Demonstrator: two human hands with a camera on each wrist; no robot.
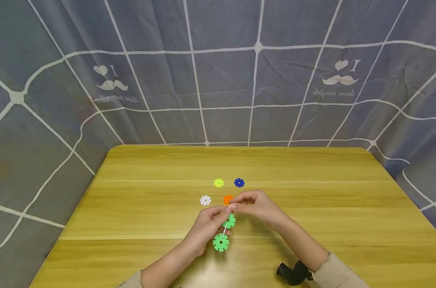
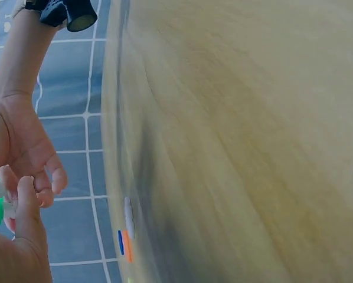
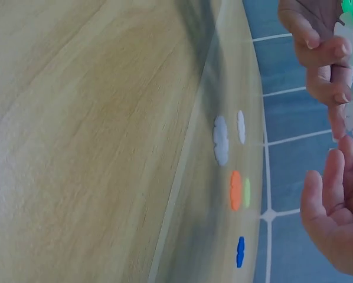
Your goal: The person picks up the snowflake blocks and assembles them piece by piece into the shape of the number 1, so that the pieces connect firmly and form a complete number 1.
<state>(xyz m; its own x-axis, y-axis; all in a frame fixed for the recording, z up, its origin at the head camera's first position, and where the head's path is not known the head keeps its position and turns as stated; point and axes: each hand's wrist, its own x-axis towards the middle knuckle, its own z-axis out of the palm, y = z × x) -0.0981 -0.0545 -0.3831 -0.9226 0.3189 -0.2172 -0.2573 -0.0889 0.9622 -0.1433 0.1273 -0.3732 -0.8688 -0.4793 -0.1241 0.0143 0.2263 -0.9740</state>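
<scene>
Several discs (image 1: 219, 181), right hand (image 1: 262, 208) overlapping orange disc (image 1: 227, 199)

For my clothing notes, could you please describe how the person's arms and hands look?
The left hand and the right hand wear no gloves. The left sleeve and right sleeve are beige; a rounded black device sits beside the right one.

- A person's left hand (image 1: 207, 225) held a linked chain of green and white notched plastic discs (image 1: 221, 243).
- The right hand (image 1: 259, 206) pinched the chain's far end.
- Beyond, a white disc (image 1: 201, 201), partly hidden orange disc (image 1: 226, 198), yellow-green disc (image 1: 215, 183) and dark-blue disc (image 1: 236, 183) lay on the yellowish wooden table (image 1: 138, 200).
- Behind hung a grey, white-gridded fabric curtain (image 1: 225, 80).
</scene>
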